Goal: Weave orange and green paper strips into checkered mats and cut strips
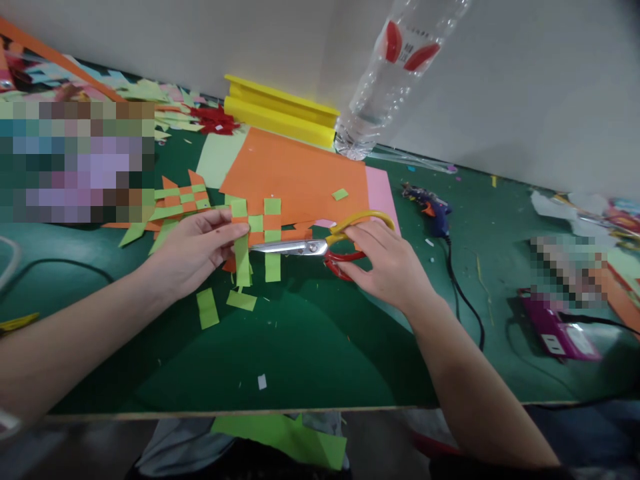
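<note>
Here, a woven green-and-orange paper piece (256, 223) is pinched between thumb and fingers of the left hand (197, 247), held over the green worktop (320, 360) near an orange sheet (300, 173); scissors (305, 248) are gripped by their yellow and red handles in the right hand (390, 260), their blades laid across the piece's strips; whether paper is being cut cannot be told; the hands are kept apart; a second woven piece (186, 198) is seen beyond the left hand, a glue gun (439, 215) right of the other.
</note>
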The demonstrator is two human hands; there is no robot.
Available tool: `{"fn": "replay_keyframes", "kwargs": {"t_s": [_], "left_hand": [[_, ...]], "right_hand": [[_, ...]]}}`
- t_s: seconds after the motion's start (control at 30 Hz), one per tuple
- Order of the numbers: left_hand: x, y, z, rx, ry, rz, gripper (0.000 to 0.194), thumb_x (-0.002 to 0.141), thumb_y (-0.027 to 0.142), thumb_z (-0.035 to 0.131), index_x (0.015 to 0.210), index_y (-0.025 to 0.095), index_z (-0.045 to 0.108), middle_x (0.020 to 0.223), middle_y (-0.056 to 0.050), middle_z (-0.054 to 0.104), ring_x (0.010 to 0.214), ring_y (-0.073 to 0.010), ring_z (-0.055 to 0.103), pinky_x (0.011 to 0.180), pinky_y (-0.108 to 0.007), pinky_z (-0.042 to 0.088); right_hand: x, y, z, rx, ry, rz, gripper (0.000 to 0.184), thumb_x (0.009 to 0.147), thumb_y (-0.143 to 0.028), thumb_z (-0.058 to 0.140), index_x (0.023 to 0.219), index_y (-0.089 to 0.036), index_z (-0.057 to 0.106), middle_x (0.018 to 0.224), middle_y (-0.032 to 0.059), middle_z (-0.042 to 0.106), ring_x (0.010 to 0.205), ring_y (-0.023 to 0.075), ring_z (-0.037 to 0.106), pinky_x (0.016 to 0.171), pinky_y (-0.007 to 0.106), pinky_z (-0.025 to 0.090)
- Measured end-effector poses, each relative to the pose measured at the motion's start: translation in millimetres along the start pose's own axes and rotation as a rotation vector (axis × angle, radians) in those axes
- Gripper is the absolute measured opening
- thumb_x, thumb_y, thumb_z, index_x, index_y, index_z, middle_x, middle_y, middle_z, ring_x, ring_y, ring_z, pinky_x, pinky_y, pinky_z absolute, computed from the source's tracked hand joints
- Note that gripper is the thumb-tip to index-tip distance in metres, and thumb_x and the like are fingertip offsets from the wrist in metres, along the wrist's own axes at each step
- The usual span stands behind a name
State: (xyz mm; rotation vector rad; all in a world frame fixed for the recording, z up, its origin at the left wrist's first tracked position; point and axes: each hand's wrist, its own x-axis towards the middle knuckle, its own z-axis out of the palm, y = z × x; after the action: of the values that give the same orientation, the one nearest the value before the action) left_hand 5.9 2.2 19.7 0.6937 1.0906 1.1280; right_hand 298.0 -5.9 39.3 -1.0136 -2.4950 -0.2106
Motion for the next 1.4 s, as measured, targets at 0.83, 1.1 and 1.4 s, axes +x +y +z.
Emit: {"fn": "replay_keyframes", "kwargs": {"t_s": [0.83, 1.1, 1.4], "left_hand": [[1.6, -1.4, 0.8, 0.027, 0.013, -0.002, 0.027, 0.06, 0.016, 0.084, 0.073, 0.017, 0.061, 0.06, 0.005, 0.06, 0.049, -0.0054, 0.055, 0.043, -0.014, 0.045], [2.1, -1.6, -0.6, 0.02, 0.02, 0.012, 0.028, 0.059, 0.015, 0.085, 0.067, 0.019, 0.058, 0.061, 0.005, 0.057, 0.051, -0.0049, 0.053, 0.047, -0.016, 0.047], [2.9, -2.6, -1.1, 0.032, 0.011, 0.002, 0.029, 0.057, 0.017, 0.086, 0.068, 0.018, 0.059, 0.061, 0.005, 0.057, 0.051, -0.0056, 0.054, 0.046, -0.016, 0.048]], "right_hand": [[0.6, -3.1, -1.4, 0.051, -0.078, 0.094, 0.032, 0.082, -0.023, 0.063, 0.112, -0.014, 0.055, 0.108, 0.0158, 0.066, 0.105, 0.0303, 0.063, 0.083, 0.046, 0.055], [1.9, -6.4, -2.6, 0.089, -0.105, 0.104, 0.034, 0.084, -0.028, 0.064, 0.113, -0.013, 0.056, 0.11, 0.0168, 0.066, 0.107, 0.0308, 0.062, 0.09, 0.048, 0.053], [1.9, -5.6, -2.1, 0.049, -0.036, 0.037, 0.031, 0.085, -0.026, 0.063, 0.113, -0.015, 0.057, 0.106, 0.0151, 0.067, 0.104, 0.0299, 0.064, 0.088, 0.048, 0.054]]}}
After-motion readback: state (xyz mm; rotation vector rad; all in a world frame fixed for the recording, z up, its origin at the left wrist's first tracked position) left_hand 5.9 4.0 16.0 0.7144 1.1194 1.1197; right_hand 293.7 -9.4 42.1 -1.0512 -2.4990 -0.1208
